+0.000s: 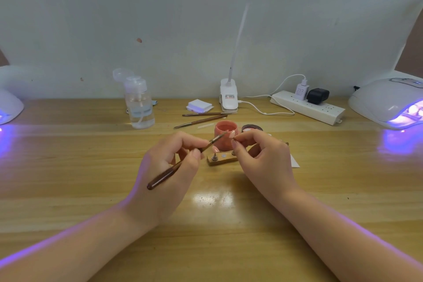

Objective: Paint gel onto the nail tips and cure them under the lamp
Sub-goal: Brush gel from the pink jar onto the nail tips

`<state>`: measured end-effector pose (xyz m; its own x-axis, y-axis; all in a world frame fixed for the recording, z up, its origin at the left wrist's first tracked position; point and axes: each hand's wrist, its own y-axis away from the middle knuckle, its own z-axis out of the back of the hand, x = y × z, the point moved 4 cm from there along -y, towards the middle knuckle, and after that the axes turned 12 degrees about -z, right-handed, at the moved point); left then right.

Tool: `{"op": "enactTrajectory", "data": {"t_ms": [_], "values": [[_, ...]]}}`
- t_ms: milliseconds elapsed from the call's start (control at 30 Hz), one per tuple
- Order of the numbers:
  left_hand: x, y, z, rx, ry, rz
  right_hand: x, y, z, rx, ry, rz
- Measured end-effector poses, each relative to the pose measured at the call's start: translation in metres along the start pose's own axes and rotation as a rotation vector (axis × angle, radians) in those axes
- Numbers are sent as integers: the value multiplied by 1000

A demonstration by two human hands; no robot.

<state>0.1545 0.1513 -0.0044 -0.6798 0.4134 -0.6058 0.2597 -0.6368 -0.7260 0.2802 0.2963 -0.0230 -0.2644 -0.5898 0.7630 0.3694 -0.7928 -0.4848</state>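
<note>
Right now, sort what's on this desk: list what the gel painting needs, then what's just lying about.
In use: brush in the left hand; nail tip pinched by the right hand; pink cup; gel jar; wooden tip stand; lit curing lamp.

Lying about: spare brushes, pump bottle, wipe pads, power strip.

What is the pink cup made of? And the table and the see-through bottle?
The pink cup looks like glazed ceramic: thick-walled, with a soft sheen. The table looks like varnished wood, showing grain lines and a glossy lamp reflection. The bottle seems to be clear plastic with a white pump top, though it might be glass.
</note>
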Motion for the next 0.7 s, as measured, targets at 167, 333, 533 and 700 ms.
{"op": "enactTrajectory", "data": {"t_ms": [167,333,533,700], "values": [[0,-1,-6,54,14,2,0,1,-2,44,-16,-11],[3,0,-2,-12,98,14,0,1,-2,53,-45,-29],[1,-12,2,-49,110,48,-3,-1,-2,58,-72,-75],[10,-72,-10,-43,-21,211,-5,-2,-3,51,-81,-92]]}}
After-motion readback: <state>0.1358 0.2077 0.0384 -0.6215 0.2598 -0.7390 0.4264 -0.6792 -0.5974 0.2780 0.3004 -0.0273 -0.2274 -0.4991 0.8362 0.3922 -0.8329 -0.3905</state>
